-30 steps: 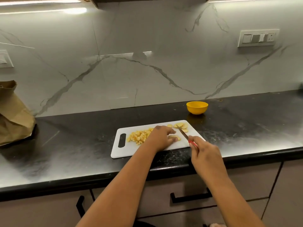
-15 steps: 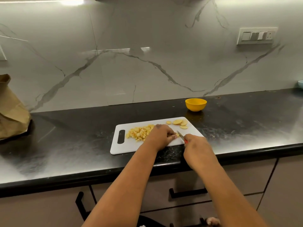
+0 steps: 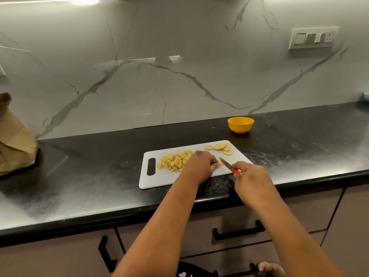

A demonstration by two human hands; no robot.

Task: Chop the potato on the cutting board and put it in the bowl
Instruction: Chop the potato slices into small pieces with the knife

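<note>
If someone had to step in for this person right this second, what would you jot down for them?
Left hand: pressing potato pieces down on the white cutting board.
Right hand: gripping the red-handled knife, blade at the piece beside the left fingers.
Done: a pile of diced potato on the board's left part.
Left: round slices at the far right corner are uncut. The yellow bowl, behind the board, looks empty; everything must go in.
</note>
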